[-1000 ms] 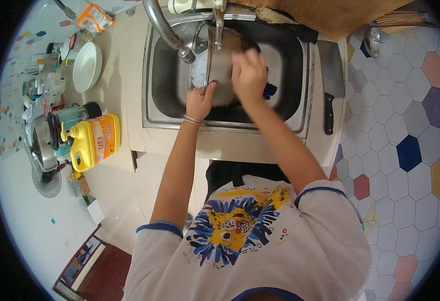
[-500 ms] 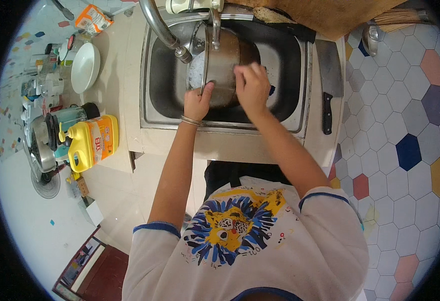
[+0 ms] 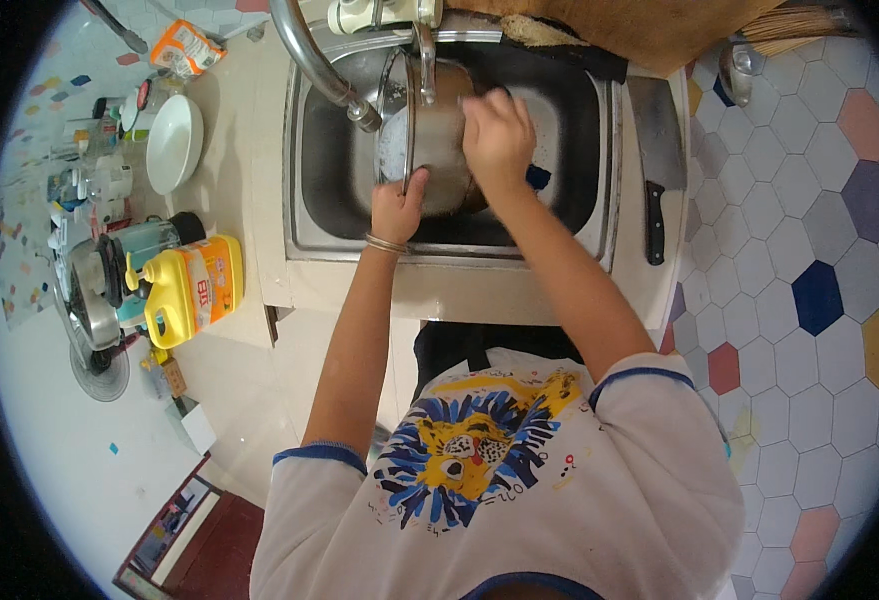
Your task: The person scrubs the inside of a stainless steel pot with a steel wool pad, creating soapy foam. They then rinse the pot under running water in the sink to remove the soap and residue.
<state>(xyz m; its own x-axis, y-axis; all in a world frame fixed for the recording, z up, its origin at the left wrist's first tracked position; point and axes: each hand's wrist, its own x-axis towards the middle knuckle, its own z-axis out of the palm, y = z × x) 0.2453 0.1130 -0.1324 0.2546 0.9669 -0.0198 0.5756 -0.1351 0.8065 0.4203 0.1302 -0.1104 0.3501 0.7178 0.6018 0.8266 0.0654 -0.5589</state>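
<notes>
A metal pot lies tipped on its side in the sink, its mouth turned left, with whitish suds inside. My left hand grips its near rim, thumb on the outer wall and fingers inside. Against the pot's outer side, toward the base, is my right hand, its fingers curled and slightly blurred. Whatever those fingers may hold is hidden. The steel sink surrounds the pot, and the faucet hangs over its left part. A small dark blue thing lies in the sink beside my right wrist.
A cleaver lies on the counter's right edge. Behind the sink is a brown board. To the left stand a white bowl, a yellow pump jug and an orange-white packet. A ladle lies at the far right.
My right hand has slid farther away along the pot's outer side, uncovering more of the dark blue thing. My left hand keeps its hold on the rim.
</notes>
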